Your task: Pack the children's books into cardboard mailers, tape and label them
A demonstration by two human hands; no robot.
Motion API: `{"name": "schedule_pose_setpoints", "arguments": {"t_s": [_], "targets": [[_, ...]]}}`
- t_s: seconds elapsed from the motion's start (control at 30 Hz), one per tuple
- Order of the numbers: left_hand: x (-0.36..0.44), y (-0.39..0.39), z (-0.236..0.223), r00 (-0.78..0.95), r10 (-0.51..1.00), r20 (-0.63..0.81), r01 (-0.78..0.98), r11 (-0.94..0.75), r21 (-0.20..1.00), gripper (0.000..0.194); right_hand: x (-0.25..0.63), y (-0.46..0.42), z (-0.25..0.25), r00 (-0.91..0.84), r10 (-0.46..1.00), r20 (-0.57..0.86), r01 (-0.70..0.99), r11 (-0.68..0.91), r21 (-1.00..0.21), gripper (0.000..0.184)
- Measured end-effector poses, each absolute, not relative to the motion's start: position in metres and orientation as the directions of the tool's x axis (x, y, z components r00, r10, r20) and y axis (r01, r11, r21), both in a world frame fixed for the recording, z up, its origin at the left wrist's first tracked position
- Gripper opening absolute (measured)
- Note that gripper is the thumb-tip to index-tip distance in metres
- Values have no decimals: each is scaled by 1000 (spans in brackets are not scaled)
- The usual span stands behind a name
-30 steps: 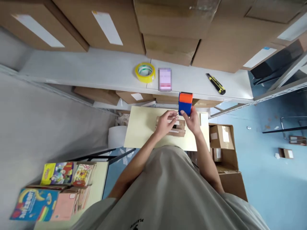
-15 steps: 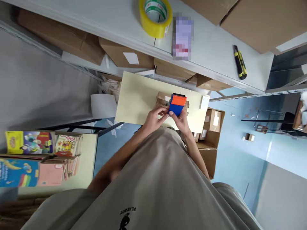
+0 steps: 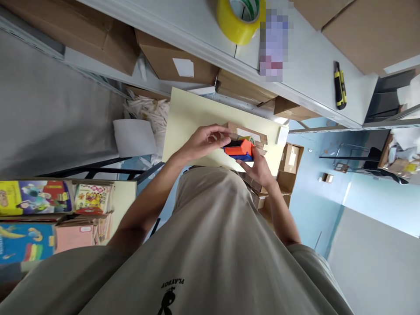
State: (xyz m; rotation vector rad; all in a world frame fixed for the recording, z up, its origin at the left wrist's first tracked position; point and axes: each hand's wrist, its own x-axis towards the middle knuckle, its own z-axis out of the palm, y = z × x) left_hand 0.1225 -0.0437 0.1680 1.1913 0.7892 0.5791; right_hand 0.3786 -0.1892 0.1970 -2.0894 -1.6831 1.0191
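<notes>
At the dispenser (image 3: pixel 242 148), hands (image 3: pixel 207 142) (image 3: pixel 259 168) curl, apparently touching.

- The one view comes from the wearer's head, facing forward and steeply down.
- Nearest is the shirt (image 3: pixel 223 240), filling the lower middle.
- The left hand (image 3: pixel 210 142) and right hand (image 3: pixel 260 168) show farther off, mid-view, over the table (image 3: pixel 190 116).
- The shelf (image 3: pixel 308 74) crosses the top, slanting down to the right.
- Blue floor (image 3: pixel 303 194) shows at right.

Cream table (image 3: pixel 187 118) under cardboard box (image 3: pixel 248 133), grey shelf (image 3: pixel 308 65) bearing tape roll (image 3: pixel 239 33), utility knife (image 3: pixel 340 89)
</notes>
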Motion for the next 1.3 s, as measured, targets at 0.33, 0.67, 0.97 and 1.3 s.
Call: {"name": "schedule_pose_setpoints", "arguments": {"t_s": [0.33, 0.67, 0.97, 1.3], "targets": [[109, -40, 150, 687, 692, -220, 12, 291, 957, 50, 359, -190, 225, 47, 891, -452, 858, -268, -438, 51], [124, -66, 108, 540, 761, -360, -39, 450, 892, 36, 344, -152, 244, 31, 800, -599, 776, -397, -490, 72], [135, -81, 75, 294, 861, -415, -84, 456, 886, 28, 388, -117, 314, 31, 651, -759, 901, -348, -261, 82], [186, -60, -1, 179, 823, -539, -73, 557, 827, 32, 384, -64, 266, 108, 816, -568, 983, -173, -62, 61]]}}
